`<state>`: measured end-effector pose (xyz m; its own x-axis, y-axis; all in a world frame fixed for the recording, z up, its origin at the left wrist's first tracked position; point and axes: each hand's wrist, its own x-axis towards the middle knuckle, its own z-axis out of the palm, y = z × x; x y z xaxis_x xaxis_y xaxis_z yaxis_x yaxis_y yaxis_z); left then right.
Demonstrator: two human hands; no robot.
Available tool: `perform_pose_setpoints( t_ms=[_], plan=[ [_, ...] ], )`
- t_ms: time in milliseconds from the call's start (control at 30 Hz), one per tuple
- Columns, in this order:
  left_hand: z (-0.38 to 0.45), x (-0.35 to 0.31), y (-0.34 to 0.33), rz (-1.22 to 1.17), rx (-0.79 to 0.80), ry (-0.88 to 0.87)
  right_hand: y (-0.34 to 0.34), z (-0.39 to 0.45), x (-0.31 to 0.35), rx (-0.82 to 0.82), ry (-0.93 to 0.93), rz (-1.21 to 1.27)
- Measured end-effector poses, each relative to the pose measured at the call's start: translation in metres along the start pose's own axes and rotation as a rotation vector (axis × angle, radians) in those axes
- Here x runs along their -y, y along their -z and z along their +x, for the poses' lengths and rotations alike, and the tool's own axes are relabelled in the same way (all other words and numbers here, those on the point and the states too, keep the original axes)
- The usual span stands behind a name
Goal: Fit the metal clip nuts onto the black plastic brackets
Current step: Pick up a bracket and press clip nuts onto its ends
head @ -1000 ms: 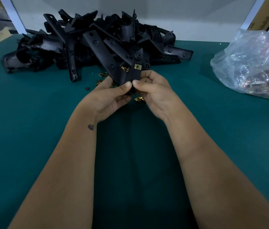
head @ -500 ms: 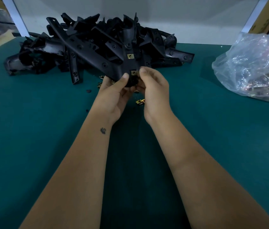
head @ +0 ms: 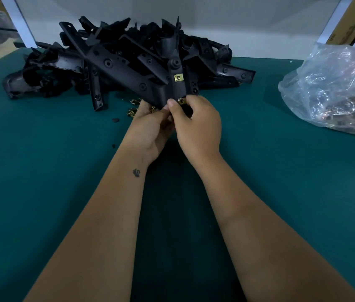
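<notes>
Head view
Held bracket (head: pixel 148 83): a long black plastic piece lifted above the green desk (head: pixel 41 171), its near end between both hands, its far end running up and left over the pile.
Left hand (head: pixel 150 129): palm turned up under the near end of the held bracket, fingers curled round its underside, thumb pressed on top beside the right thumb.
Right hand (head: pixel 198 127): closed on the bracket's near end from the right, thumb tip just left of a brass clip nut, fingers wrapped behind it.
Near clip nut (head: pixel 181 101): brass, sitting on the bracket edge right at the right hand's thumb and forefinger; whether it is fully seated I cannot tell.
Far clip nut (head: pixel 178 77): a second brass clip on the upright black arm just beyond the hands, flat against the plastic.
Bracket pile (head: pixel 63 62): a heap of black brackets across the far left and middle of the desk, against the white wall.
Loose clip nuts (head: pixel 133 107): a few brass pieces on the desk just left of the hands, at the pile's near edge.
Plastic bag (head: pixel 335 90): clear and crumpled, far right on the desk, with brass pieces showing through.
</notes>
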<state>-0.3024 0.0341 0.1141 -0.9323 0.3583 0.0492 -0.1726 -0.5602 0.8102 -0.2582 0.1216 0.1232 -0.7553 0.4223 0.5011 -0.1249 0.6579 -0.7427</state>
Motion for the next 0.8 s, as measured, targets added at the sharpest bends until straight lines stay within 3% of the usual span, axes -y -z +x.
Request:
perform_pose_setpoints(
  t_ms=[300,567,800],
  plan=[
    [0.001,0.000,0.002,-0.023,-0.014,0.010,-0.001,0.000,0.001,0.020,0.046,-0.046],
    [0.001,-0.004,0.000,-0.066,-0.166,0.096,-0.002,-0.002,-0.002,-0.008,0.020,0.068],
    [-0.009,-0.003,-0.010,0.195,-0.181,-0.030,0.003,-0.005,-0.008,0.002,-0.054,0.075]
  ],
)
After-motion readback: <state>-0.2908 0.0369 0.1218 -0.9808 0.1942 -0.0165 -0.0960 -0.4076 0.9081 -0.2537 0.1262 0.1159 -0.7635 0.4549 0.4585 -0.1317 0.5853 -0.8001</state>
